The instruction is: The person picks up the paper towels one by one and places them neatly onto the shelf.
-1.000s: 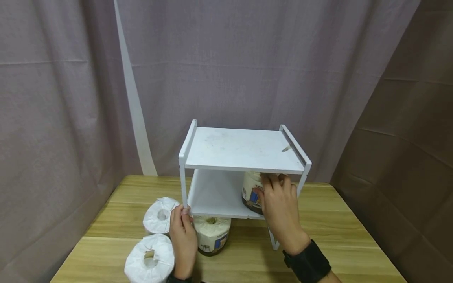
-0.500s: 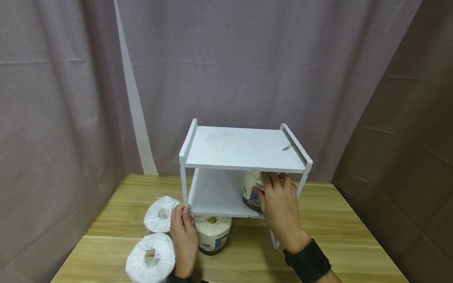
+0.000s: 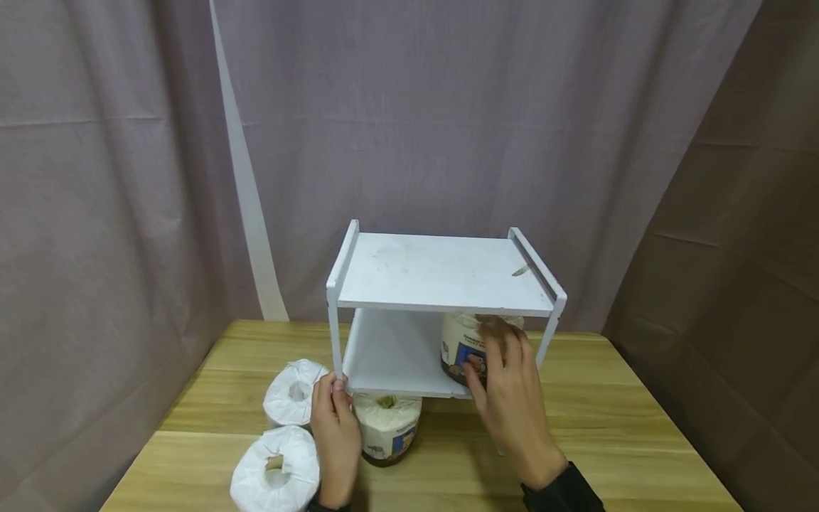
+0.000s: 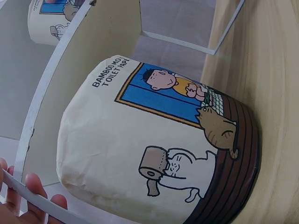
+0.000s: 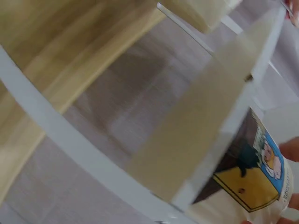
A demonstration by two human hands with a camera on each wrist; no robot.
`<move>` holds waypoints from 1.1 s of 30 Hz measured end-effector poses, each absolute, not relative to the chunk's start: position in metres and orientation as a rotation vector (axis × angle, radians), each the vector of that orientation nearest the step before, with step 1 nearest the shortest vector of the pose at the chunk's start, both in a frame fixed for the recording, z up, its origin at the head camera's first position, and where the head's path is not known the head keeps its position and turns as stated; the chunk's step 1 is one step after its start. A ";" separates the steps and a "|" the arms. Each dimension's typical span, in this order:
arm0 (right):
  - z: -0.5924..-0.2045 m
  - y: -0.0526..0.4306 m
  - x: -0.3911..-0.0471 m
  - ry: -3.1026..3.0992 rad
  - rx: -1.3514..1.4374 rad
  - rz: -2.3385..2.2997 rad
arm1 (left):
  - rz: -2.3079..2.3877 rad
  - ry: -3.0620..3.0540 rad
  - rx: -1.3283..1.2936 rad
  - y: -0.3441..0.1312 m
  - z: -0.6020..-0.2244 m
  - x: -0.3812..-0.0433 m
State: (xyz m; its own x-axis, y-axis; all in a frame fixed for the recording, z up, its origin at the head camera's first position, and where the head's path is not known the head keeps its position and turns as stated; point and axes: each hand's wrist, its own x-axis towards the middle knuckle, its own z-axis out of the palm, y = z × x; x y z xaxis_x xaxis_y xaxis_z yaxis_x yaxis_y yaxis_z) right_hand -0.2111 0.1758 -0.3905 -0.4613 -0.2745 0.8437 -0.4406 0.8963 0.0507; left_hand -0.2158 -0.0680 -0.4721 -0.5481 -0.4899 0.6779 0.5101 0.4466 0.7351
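A white two-tier shelf rack (image 3: 435,274) stands on the table. My left hand (image 3: 337,437) grips its front left leg (image 3: 335,338); the left wrist view has the fingers (image 4: 35,184) curled round the white bar. On the lower tier, at the right, a wrapped toilet roll (image 3: 453,348) with a cartoon print sits upright. My right hand (image 3: 515,405) is at that roll's front right side, fingers loosely bent and overlapping the wrapper. In the right wrist view, fingertips (image 5: 290,149) show beside the printed roll (image 5: 250,184). Another printed toilet roll (image 3: 386,430) stands beneath the lower tier.
Two white-wrapped toilet rolls, one farther back (image 3: 294,391) and one nearer (image 3: 275,473), stand left of my left hand. The wooden table (image 3: 608,434) extends to the right of the rack. A grey curtain (image 3: 416,128) hangs behind it.
My right hand has drawn back and down from the upper toilet roll, so more of its top and print shows. The left hand keeps its grip on the rack's leg.
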 end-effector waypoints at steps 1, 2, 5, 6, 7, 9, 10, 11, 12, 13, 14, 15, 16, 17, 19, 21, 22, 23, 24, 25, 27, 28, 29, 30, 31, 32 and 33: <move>-0.393 0.177 -0.209 -2.060 0.516 0.225 | -1.279 -1.725 -0.021 -0.068 -0.472 -0.216; -0.395 0.179 -0.208 -2.039 0.510 0.230 | -1.277 -1.727 -0.022 -0.067 -0.472 -0.216; -0.400 0.182 -0.203 -2.015 0.492 0.247 | -1.286 -1.729 -0.024 -0.067 -0.470 -0.216; -0.401 0.182 -0.202 -2.013 0.489 0.258 | -1.289 -1.729 -0.023 -0.066 -0.470 -0.216; -0.401 0.183 -0.201 -2.013 0.488 0.274 | -1.292 -1.728 -0.024 -0.066 -0.470 -0.216; -0.402 0.184 -0.199 -2.018 0.493 0.316 | -1.291 -1.726 -0.029 -0.067 -0.469 -0.216; -0.402 0.184 -0.198 -2.015 0.500 0.342 | -1.285 -1.726 -0.033 -0.067 -0.469 -0.216; -0.402 0.184 -0.197 -2.014 0.504 0.367 | -1.279 -1.727 -0.035 -0.067 -0.469 -0.215; -0.402 0.184 -0.196 -2.013 0.505 0.392 | -1.270 -1.728 -0.037 -0.067 -0.469 -0.215; -0.403 0.183 -0.195 -2.018 0.496 0.418 | -1.268 -1.730 -0.040 -0.067 -0.469 -0.214; -0.404 0.182 -0.193 -2.026 0.484 0.447 | -1.265 -1.733 -0.039 -0.067 -0.469 -0.214; -0.405 0.180 -0.192 -2.032 0.467 0.479 | -1.264 -1.735 -0.038 -0.068 -0.470 -0.214; -0.407 0.178 -0.191 -2.038 0.447 0.512 | -1.265 -1.737 -0.036 -0.068 -0.470 -0.214; -0.409 0.175 -0.190 -2.045 0.420 0.542 | -1.267 -1.739 -0.033 -0.069 -0.470 -0.213; -0.414 0.169 -0.189 -2.060 0.364 0.603 | -1.271 -1.742 -0.028 -0.070 -0.471 -0.213; -0.417 0.163 -0.189 -2.070 0.312 0.660 | -1.271 -1.743 -0.028 -0.070 -0.472 -0.213; -0.419 0.161 -0.189 -2.084 0.283 0.692 | -1.273 -1.743 -0.028 -0.070 -0.472 -0.213; -0.420 0.159 -0.190 -2.096 0.252 0.715 | -1.271 -1.744 -0.029 -0.070 -0.473 -0.213; -0.421 0.158 -0.190 -2.113 0.220 0.745 | -1.266 -1.744 -0.027 -0.070 -0.474 -0.214; -0.421 0.156 -0.191 -2.130 0.191 0.776 | -1.264 -1.743 -0.025 -0.070 -0.474 -0.214; -0.421 0.153 -0.192 -2.156 0.142 0.835 | -1.260 -1.741 -0.021 -0.070 -0.475 -0.214; -0.421 0.152 -0.194 -2.163 0.124 0.865 | -1.259 -1.741 -0.018 -0.070 -0.475 -0.214; -0.421 0.151 -0.195 -2.163 0.109 0.888 | -1.256 -1.742 -0.016 -0.070 -0.475 -0.214; -0.421 0.150 -0.196 -2.167 0.097 0.916 | -1.258 -1.742 -0.014 -0.069 -0.475 -0.214; -0.421 0.149 -0.196 -2.169 0.087 0.932 | -1.263 -1.743 -0.016 -0.069 -0.474 -0.214; -0.421 0.149 -0.198 -2.165 0.078 0.946 | -1.269 -1.743 -0.020 -0.069 -0.473 -0.213; -0.421 0.148 -0.199 -2.164 0.062 0.959 | -1.271 -1.743 -0.022 -0.068 -0.473 -0.213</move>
